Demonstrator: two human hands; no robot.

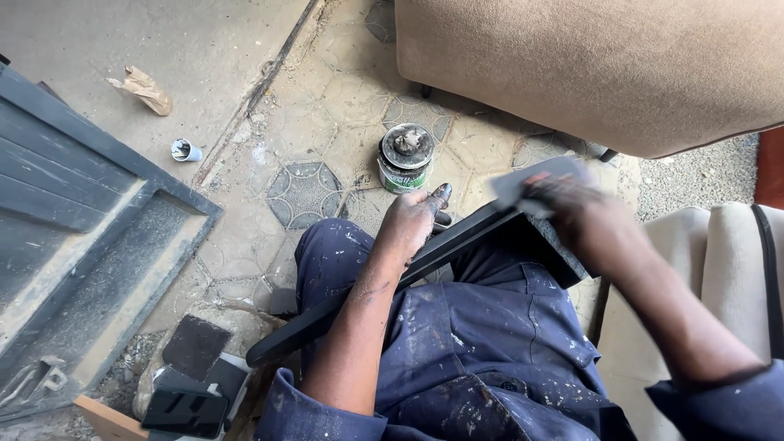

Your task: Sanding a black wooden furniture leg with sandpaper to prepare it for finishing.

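Here the left hand (pixel 412 220) is gripping a long black bar (pixel 359 290) lying across the lap, fingers curled over its upper edge and closed on it. The right hand (pixel 576 208), blurred, is pressing a grey sheet (pixel 531 180) against the bar's far end, fingers wrapped around the sheet. Just beyond the left fingertips a lidded tin (pixel 406 158) is standing on the patterned floor (pixel 306 192)

black bar (pixel 367 294): matt, smooth | tin (pixel 405 158): metal, grimy | sofa (pixel 588 65): suede-like cloth

one tin can (pixel 406 158), one black panel (pixel 425 257), two hands (pixel 416 220), one crumpled paper (pixel 145 89)
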